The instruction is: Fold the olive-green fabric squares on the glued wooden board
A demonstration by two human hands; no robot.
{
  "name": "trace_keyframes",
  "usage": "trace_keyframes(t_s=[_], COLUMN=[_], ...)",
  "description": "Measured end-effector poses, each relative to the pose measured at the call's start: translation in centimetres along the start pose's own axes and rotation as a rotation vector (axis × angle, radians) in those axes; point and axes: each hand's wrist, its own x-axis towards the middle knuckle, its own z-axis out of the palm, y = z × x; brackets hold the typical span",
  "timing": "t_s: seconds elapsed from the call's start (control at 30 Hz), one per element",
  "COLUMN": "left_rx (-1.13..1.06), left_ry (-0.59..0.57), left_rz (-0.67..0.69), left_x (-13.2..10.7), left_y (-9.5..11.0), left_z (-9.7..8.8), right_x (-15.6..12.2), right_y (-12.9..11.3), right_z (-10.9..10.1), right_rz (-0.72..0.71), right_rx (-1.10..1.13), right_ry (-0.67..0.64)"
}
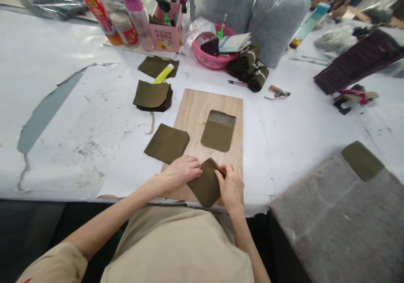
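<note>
An olive-green fabric piece (205, 187) lies turned cornerwise over the near end of a plywood board (192, 106). My left hand (184, 171) has its fingers closed at the piece's upper left edge. At the right edge, my right hand (231, 184) pinches the fabric, which looks turned up there. Farther up the board rests a finished-looking pocket piece (218, 134) with a greyish band along its top. A stack of olive fabric pieces (167, 143) overlaps the board's left side.
Behind lie another fabric stack (153, 94) and a yellow glue tube (163, 73). Bottles, a pink box (166, 36) and a pink basin (210, 60) line the back. Small pink-handled snips (236, 83) lie near fabric rolls (258, 78). A grey padded surface (344, 215) stands at right.
</note>
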Motion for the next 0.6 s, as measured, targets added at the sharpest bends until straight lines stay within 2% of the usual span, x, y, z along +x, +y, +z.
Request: trace_keyframes(t_s=[0.17,0.3,0.6], left_rx=[0.166,0.208,0.234], left_ry=[0.024,0.064,0.071], left_rz=[-0.032,-0.027,-0.106], left_x=[2.1,2.5,2.5], left_y=[1.0,0.9,1.6], left_z=[1.4,2.3,2.1], right_x=[0.1,0.1,-0.1], right_y=[0.5,0.8,1.5], right_z=[0.2,0.3,0.4], right_rz=[-0.012,0.014,-0.082], right_rx=[0.056,0.117,0.207], right_ry=[-0.017,-0.008,-0.002])
